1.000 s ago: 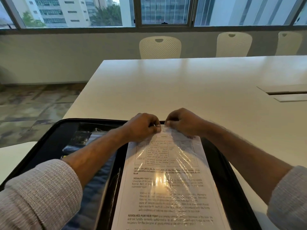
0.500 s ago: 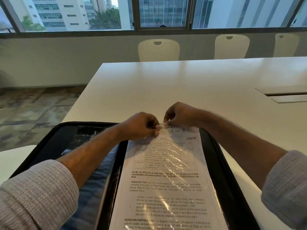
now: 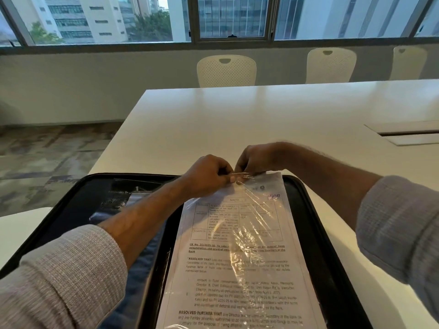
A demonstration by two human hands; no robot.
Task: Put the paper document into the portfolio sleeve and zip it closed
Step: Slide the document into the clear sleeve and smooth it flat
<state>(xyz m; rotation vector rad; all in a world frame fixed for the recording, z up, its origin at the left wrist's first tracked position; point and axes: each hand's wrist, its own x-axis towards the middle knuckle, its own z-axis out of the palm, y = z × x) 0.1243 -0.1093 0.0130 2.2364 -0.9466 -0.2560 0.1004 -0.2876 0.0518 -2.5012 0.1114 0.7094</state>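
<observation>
Paper document [image 3: 240, 269] lies inside the clear portfolio sleeve [image 3: 268, 186] near the counter's [image 3: 237, 119] front edge. Left hand [image 3: 206, 176] and right hand [image 3: 259, 157] pinch its top edge; sealing appears unfinished.

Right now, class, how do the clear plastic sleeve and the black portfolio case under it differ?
The clear sleeve is see-through and crinkled, showing the printed document inside; the black case is opaque with a smooth rim. The sleeve is narrower, lying within the case's right half. The left hand and right hand pinch the sleeve's top edge, not the case. Both lie flat on the white table.
</observation>
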